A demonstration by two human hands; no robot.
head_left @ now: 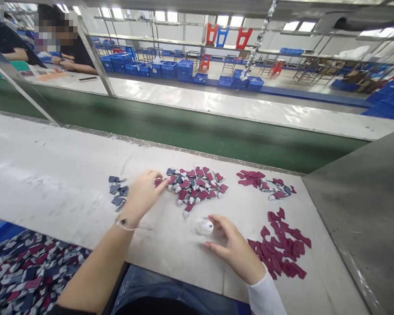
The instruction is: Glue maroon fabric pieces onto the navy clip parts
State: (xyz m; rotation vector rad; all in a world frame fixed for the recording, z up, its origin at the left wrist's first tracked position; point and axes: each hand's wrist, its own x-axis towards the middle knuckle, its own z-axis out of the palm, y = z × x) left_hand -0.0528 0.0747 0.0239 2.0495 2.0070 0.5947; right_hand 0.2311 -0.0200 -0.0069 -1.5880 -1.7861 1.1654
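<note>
1. While the left hand (142, 197) reaches to the edge of a mixed heap of maroon-and-grey pieces (193, 188), its fingers (153, 180) stretch forward and partly apart, with the tips at a maroon piece; the view is too coarse to tell whether they pinch it.
2. The right hand (234, 251) lies nearer the person, its fingers (218, 223) open and curved around a small clear plastic capsule (204, 226), seemingly just beside it and not gripping it.
3. Grey pieces (117, 190) lie just left of the left hand, and a maroon heap (280, 247) lies just right of the right hand. A looser maroon-and-grey group (262, 183) lies farther out on the white surface (52, 170).
4. These heaps sit close together, so a careless sweep of either wrist could push them into one another. The capsule looks round, so a nudge from the right fingers could send it rolling.
</note>
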